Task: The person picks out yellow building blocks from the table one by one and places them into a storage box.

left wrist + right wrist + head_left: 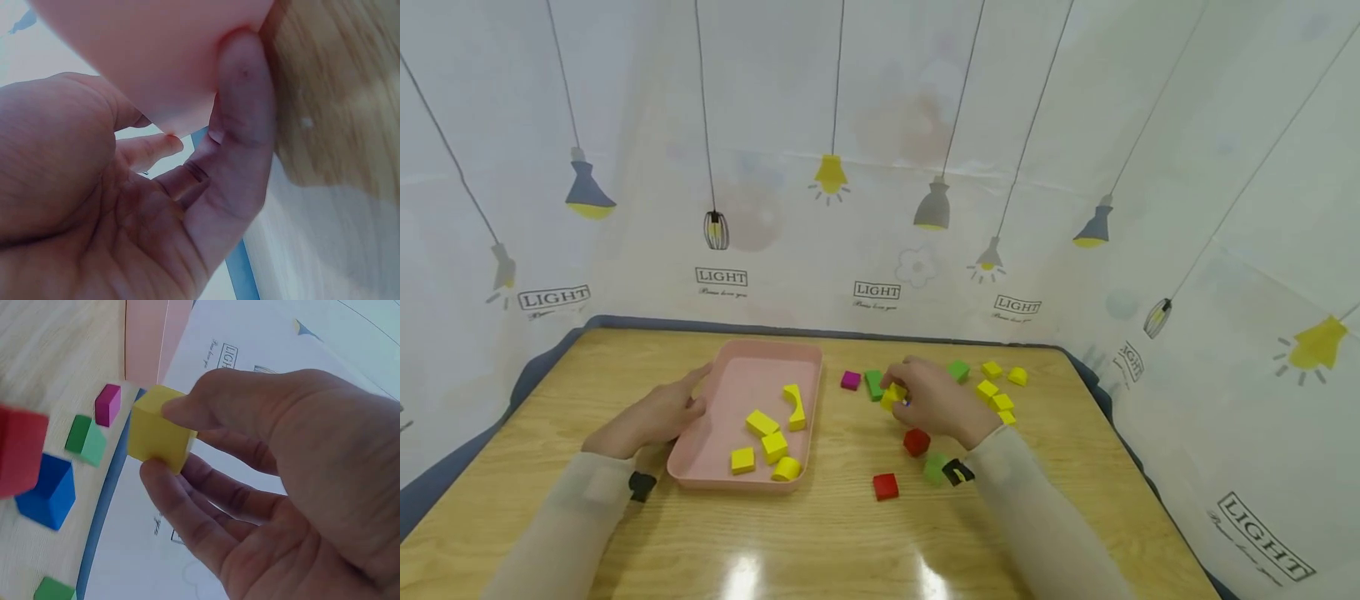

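Note:
My right hand pinches a yellow cube between thumb and fingertips, right of the tray; the right wrist view shows it raised off the tabletop. My left hand grips the left side of a pink tray, thumb at the rim. Seen from the left wrist, the fingers curl against the outer wall. Inside the tray lie several yellow blocks, among them a cube, a rectangular block, a rounded block and an arch-cut block. A blue block is mostly hidden behind my right hand in the head view.
Beyond the right hand, several yellow blocks lie near a green block. A magenta block and another green block are right of the tray. Closer in are a red block, a flat red one and a light green block.

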Demonstrator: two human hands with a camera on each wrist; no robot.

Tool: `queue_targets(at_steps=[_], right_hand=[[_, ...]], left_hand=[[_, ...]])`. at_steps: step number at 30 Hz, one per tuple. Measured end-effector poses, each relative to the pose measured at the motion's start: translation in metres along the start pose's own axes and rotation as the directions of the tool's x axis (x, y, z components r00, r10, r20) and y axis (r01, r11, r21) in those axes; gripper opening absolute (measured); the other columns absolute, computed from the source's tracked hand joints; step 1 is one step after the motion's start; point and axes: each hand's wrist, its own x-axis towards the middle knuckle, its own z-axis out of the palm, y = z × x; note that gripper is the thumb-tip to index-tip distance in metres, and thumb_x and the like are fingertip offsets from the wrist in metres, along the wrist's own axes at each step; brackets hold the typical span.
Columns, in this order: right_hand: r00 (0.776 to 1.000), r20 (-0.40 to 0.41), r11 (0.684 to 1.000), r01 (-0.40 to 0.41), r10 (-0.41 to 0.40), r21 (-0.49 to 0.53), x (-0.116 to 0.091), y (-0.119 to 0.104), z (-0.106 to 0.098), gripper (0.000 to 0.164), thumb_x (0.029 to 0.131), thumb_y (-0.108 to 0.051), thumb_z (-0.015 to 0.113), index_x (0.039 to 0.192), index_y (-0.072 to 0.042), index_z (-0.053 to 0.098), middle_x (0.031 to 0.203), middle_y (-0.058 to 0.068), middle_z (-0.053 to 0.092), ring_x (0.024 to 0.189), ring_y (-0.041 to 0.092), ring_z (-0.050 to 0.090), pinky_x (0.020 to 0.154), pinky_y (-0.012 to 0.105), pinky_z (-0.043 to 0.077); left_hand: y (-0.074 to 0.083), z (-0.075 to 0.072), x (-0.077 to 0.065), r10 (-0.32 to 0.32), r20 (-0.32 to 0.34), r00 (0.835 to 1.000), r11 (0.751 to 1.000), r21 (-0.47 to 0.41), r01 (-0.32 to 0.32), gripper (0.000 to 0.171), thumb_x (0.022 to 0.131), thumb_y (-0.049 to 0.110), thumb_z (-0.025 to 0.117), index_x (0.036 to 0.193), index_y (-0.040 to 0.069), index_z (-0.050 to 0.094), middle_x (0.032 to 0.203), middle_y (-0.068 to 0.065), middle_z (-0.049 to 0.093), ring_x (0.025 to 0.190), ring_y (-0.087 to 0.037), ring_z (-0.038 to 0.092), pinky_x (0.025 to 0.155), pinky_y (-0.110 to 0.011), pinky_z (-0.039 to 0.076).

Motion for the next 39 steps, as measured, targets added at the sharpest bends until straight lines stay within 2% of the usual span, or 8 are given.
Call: queue_targets(at_steps=[7, 15, 18, 23, 26, 31, 35, 39], right_hand=[[1.0, 0.018, 0.999, 0.021, -0.021, -0.027, 0.042, -0.013, 0.009, 0.028, 0.089, -0.018, 0.074, 0.116, -0.021, 0.067, 0.108, -0.005, 0.059, 0.095, 0.014, 0.054, 0.084, 0.03, 0.049], [0.991, -0.015, 0.992, 0.129, -0.129, -0.002, 0.086, -0.033, 0.022, 0.029, 0.088, -0.012, 0.073, 0.117, -0.011, 0.069, 0.106, 0.0, 0.062, 0.093, 0.016, 0.054, 0.08, 0.026, 0.048], [0.99, -0.028, 0.991, 0.136, -0.136, -0.01, 0.101, -0.041, 0.029, 0.028, 0.088, -0.012, 0.074, 0.116, -0.013, 0.069, 0.106, -0.001, 0.062, 0.094, 0.014, 0.053, 0.081, 0.024, 0.048], [0.992, -0.032, 0.992, 0.123, -0.123, -0.016, 0.121, -0.051, 0.044, 0.029, 0.087, -0.01, 0.076, 0.115, -0.014, 0.069, 0.107, -0.003, 0.061, 0.096, 0.013, 0.052, 0.083, 0.023, 0.047], [0.996, -0.001, 0.995, 0.095, -0.095, -0.005, 0.129, -0.055, 0.053, 0.032, 0.088, -0.009, 0.076, 0.119, -0.012, 0.069, 0.107, -0.003, 0.058, 0.095, 0.013, 0.052, 0.081, 0.023, 0.047], [0.996, 0.073, 0.999, 0.042, -0.041, -0.02, 0.136, -0.06, 0.063, 0.036, 0.091, -0.012, 0.075, 0.125, -0.012, 0.066, 0.114, -0.001, 0.056, 0.099, 0.013, 0.05, 0.086, 0.024, 0.048], [0.996, 0.074, 0.997, 0.05, -0.045, -0.062, 0.137, -0.063, 0.063, 0.035, 0.093, -0.015, 0.074, 0.126, -0.012, 0.065, 0.121, 0.003, 0.058, 0.102, 0.013, 0.049, 0.089, 0.025, 0.048], [0.997, 0.056, 0.996, 0.065, -0.061, -0.062, 0.137, -0.065, 0.059, 0.033, 0.093, -0.016, 0.073, 0.124, -0.012, 0.065, 0.119, 0.006, 0.059, 0.099, 0.013, 0.05, 0.086, 0.025, 0.048]], left_hand=[[-0.001, 0.0, 0.0, 0.016, -0.014, 1.0, 1.0, -0.005, -0.016, 0.067, 0.105, 0.017, 0.046, 0.161, 0.007, 0.011, 0.067, -0.004, 0.046, 0.054, -0.017, 0.046, 0.053, -0.032, 0.039], [-0.001, 0.002, -0.002, 0.008, -0.005, 1.0, 1.0, -0.011, -0.008, 0.068, 0.105, 0.016, 0.048, 0.161, 0.006, 0.011, 0.068, -0.005, 0.046, 0.055, -0.018, 0.047, 0.053, -0.033, 0.04], [-0.001, 0.001, -0.004, -0.004, -0.006, 1.0, 1.0, -0.006, 0.004, 0.068, 0.105, 0.017, 0.047, 0.161, 0.007, 0.011, 0.068, -0.004, 0.046, 0.055, -0.017, 0.046, 0.054, -0.032, 0.04], [0.001, 0.001, -0.005, 0.026, -0.031, 0.999, 1.0, -0.009, -0.026, 0.067, 0.104, 0.015, 0.048, 0.161, 0.006, 0.013, 0.066, -0.003, 0.044, 0.055, -0.017, 0.043, 0.054, -0.033, 0.039], [-0.001, 0.003, -0.003, 0.058, -0.037, 0.998, 0.998, -0.014, -0.058, 0.066, 0.105, 0.015, 0.047, 0.161, 0.007, 0.014, 0.065, -0.003, 0.046, 0.054, -0.016, 0.044, 0.053, -0.033, 0.039], [-0.006, 0.006, -0.001, 0.071, -0.037, 0.997, 0.997, -0.025, -0.072, 0.065, 0.106, 0.016, 0.047, 0.161, 0.009, 0.014, 0.063, -0.003, 0.048, 0.05, -0.014, 0.045, 0.051, -0.032, 0.041], [-0.007, 0.004, 0.0, 0.085, -0.058, 0.995, 0.996, -0.009, -0.086, 0.065, 0.105, 0.015, 0.047, 0.161, 0.008, 0.015, 0.062, -0.002, 0.046, 0.05, -0.014, 0.043, 0.051, -0.033, 0.039], [-0.007, 0.002, 0.0, 0.075, -0.058, 0.996, 0.997, -0.001, -0.075, 0.065, 0.105, 0.015, 0.047, 0.161, 0.008, 0.015, 0.062, -0.002, 0.045, 0.05, -0.014, 0.042, 0.051, -0.032, 0.038]])
